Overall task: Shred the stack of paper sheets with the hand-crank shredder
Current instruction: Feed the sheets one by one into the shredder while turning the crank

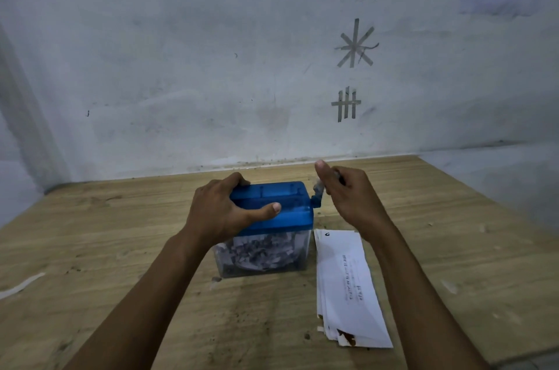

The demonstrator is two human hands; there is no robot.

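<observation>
A small hand-crank shredder (290, 203) with a blue top and a clear bin full of paper shreds (266, 251) stands mid-table. My left hand (223, 209) clamps the blue top from the left, thumb across its front and fingers over the back edge. My right hand (348, 191) is closed around the crank handle (318, 191) at the shredder's right side, thumb pointing up. No sheet shows in the slot. A stack of white printed paper sheets (344, 285) lies flat just right of the shredder, under my right forearm.
The wooden table (121, 233) ends at a grey-white wall (211, 67) close behind the shredder. A thin white paper strip (21, 285) lies near the left edge. Small scraps and dark specks dot the tabletop near the stack.
</observation>
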